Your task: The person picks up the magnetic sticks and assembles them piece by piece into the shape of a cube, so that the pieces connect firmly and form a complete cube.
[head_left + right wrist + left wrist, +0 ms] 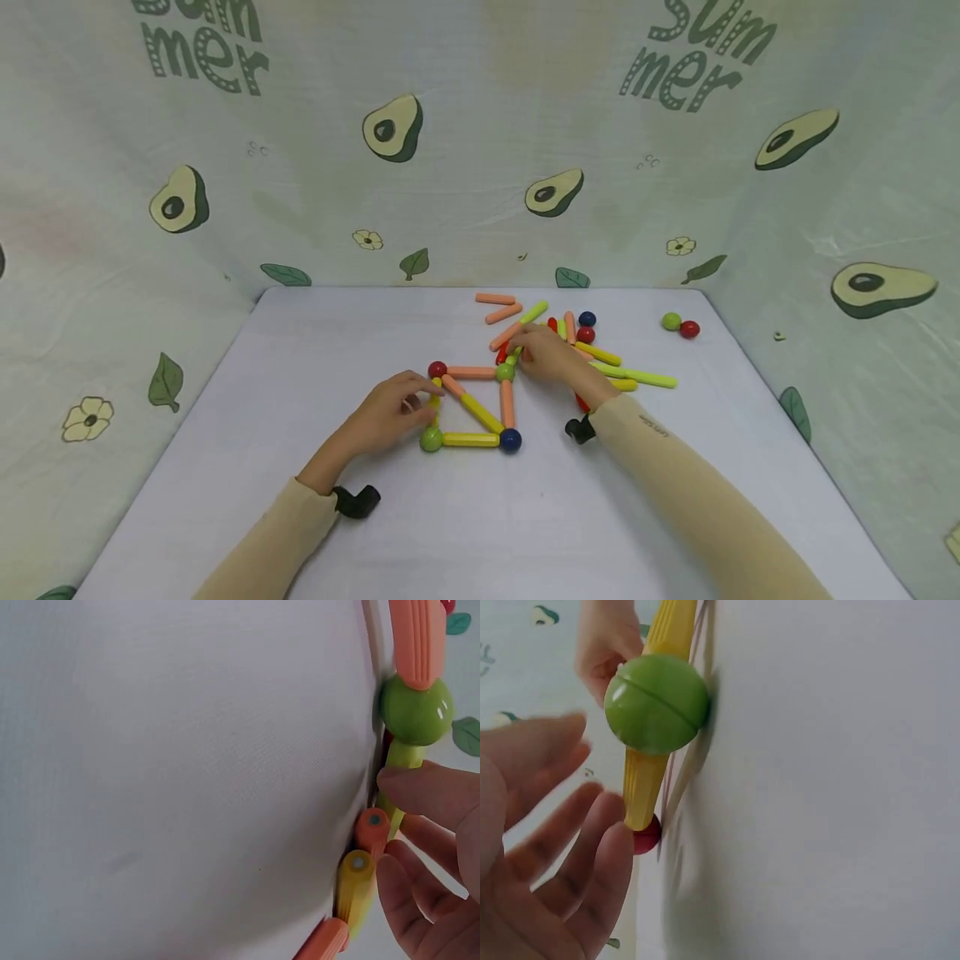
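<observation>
Against a green ball (417,711), we list one lime rod (405,756), pinched by the right hand (550,357), probably light, stiff, slick, best gripped mid-length; left hand (386,412), loose-fingered, holding nothing, beside a yellow rod (644,786).

White worktop (465,525), four-ball rod frame (470,439) with a diagonal, loose coloured rods (651,380) behind and to its right, green ball (671,321) beside red ball (689,329), far right

The cloth (465,75) reads "summer" twice, each split into "sum" over "mer" (the top edge crops the left one's upper line). Lettering on the right sleeve (675,483) is too small to read.
</observation>
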Demonstrator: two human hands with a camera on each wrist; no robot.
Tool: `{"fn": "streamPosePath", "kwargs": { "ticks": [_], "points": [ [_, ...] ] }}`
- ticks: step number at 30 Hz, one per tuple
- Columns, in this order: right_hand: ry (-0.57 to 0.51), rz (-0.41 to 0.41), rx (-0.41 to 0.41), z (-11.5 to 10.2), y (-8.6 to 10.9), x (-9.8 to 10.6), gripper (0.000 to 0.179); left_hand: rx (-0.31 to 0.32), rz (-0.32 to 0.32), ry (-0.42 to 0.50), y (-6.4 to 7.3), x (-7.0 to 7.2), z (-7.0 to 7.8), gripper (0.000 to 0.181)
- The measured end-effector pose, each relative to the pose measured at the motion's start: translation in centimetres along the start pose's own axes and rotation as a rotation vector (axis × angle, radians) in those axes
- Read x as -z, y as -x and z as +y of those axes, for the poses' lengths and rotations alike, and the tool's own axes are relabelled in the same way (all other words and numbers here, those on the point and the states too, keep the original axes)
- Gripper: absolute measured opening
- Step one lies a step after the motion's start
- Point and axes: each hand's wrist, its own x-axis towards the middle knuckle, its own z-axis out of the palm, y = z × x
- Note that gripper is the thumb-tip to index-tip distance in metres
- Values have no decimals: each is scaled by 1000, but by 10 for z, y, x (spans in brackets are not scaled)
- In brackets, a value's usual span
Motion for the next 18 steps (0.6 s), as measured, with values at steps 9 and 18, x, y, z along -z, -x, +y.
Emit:
{"fn": "streamPosePath", "kwargs": {
  "ticks": [9, 18],
  "points": [
    [68, -2, 44, 6, 1, -9, 22, 84, 94, 0, -34, 2, -17, 47],
    [115, 14, 106, 6, 3, -8, 16, 116, 64, 8, -42, 2, -17, 36]
  ]
}}
